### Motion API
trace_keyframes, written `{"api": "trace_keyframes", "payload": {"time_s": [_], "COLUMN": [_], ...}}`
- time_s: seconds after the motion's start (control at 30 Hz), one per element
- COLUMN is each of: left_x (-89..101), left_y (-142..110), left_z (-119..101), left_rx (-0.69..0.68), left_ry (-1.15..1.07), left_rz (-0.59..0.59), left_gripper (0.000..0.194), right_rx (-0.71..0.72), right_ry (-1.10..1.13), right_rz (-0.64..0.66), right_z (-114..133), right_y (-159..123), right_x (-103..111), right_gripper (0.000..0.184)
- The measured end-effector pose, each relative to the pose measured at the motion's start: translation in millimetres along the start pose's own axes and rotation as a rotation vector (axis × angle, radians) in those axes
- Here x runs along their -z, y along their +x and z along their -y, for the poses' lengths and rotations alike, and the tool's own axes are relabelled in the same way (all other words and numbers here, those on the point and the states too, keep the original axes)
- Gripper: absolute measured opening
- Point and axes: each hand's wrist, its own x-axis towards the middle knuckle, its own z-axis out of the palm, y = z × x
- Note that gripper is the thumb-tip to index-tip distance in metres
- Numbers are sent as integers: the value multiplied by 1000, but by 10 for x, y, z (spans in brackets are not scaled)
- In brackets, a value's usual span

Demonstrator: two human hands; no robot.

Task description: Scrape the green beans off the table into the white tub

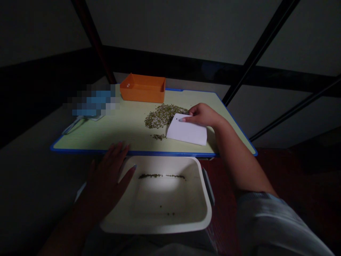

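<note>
My right hand (pixel 204 115) grips a white flat scraper (pixel 188 132) with a small hole near its corner, thumb on its upper face. The scraper rests low over the table, its left edge against a spread pile of small green-brown beans or seeds (pixel 160 116). A small separate cluster of them (pixel 159 137) lies nearer the table's front edge. My left hand (pixel 113 170) is open, fingers spread, beside the left rim of a white plastic tub (pixel 205 213) below the table edge. A line of the same seeds (pixel 150 175) lies along the tub's far inside edge, with a few loose on its bottom.
An orange open box (pixel 142 95) stands at the back of the pale table (pixel 128 131), which has a blue rim. At the table's left lies a blurred-out blue item (pixel 93 103) with a white cable (pixel 71 125). Dark wall panels rise behind.
</note>
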Motion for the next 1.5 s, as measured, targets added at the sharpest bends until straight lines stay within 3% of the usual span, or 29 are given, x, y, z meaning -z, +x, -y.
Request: {"api": "trace_keyframes", "payload": {"time_s": [0.8, 1.5], "left_x": [36, 45], "left_y": [26, 12], "left_z": [-58, -42], "left_rx": [33, 23], "left_ry": [-12, -19], "left_rz": [34, 29], "left_gripper": [63, 63], "right_rx": [82, 169], "right_ry": [-6, 5], "right_rz": [-7, 88], "right_z": [-60, -46], "right_y": [94, 82], "right_x": [-121, -119], "right_gripper": [48, 54]}}
